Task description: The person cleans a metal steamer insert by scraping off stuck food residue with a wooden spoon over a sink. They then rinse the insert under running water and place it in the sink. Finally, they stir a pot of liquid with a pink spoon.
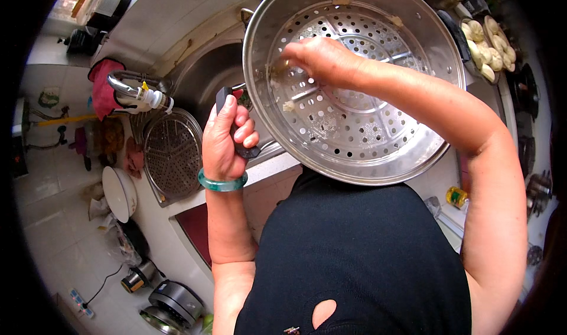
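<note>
A large round stainless-steel steamer tier (354, 157) with a perforated bottom is held up in front of my body, partly over the sink's edge. My left hand (230, 135), with a green bangle at the wrist, is closed around its black side handle. My right hand (316, 60) reaches inside, its fingers curled near the left part of the perforated bottom; whether they pinch anything cannot be made out. Pale scraps of residue (289, 106) stick to the metal, some at the rim of the bottom. The tier's other handle shows at its right side.
Behind the tier is a steel sink (195, 75) with a curved faucet (126, 80). A round perforated steamer plate (172, 153) lies at its left, near a white bowl (119, 194). Pale dough pieces (485, 51) fill containers at the right. An electric cooker (177, 301) stands lower left.
</note>
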The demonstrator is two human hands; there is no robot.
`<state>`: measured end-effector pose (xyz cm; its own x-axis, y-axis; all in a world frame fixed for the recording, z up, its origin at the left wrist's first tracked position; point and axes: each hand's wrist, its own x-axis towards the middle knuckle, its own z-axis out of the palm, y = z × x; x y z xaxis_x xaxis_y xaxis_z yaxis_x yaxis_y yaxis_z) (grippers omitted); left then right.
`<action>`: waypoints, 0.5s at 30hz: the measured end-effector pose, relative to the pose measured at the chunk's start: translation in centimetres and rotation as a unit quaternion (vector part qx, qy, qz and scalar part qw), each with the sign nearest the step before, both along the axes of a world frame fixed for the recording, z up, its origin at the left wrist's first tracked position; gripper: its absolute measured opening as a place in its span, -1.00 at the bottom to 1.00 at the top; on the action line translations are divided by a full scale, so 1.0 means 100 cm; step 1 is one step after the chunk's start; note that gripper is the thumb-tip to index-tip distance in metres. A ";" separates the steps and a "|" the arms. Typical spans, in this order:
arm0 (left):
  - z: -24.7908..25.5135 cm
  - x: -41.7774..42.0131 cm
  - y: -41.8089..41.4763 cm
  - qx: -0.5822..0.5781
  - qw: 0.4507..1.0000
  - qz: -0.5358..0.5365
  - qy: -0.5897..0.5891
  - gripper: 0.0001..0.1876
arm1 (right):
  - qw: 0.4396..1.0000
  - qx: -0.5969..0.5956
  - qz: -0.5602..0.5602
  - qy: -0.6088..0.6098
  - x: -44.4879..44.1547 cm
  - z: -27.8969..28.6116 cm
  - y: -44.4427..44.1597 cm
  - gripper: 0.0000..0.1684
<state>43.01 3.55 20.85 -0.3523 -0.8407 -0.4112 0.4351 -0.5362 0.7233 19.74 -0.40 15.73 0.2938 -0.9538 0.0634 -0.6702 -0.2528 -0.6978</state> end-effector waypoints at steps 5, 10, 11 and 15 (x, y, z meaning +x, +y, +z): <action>-0.001 0.001 0.002 0.000 1.000 0.002 -0.002 -0.85 | 0.999 0.016 0.031 -0.042 0.006 0.004 0.020 -0.77; -0.001 0.001 0.002 -0.003 1.000 0.005 -0.003 -0.85 | 0.997 0.033 -0.029 -0.065 0.003 0.005 0.006 -0.76; -0.002 0.001 0.002 -0.004 1.000 0.007 -0.004 -0.85 | 0.998 0.018 -0.011 -0.067 0.003 -0.001 0.006 -0.77; 0.000 0.001 0.002 -0.004 1.000 0.009 -0.002 -0.85 | 0.998 0.037 0.032 -0.033 0.005 0.011 0.012 -0.78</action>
<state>43.13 3.80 20.81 -0.3359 -0.8496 -0.4067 0.4406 -0.5233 0.7294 20.25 0.84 16.85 0.3519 -0.9359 0.0158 -0.6058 -0.2406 -0.7584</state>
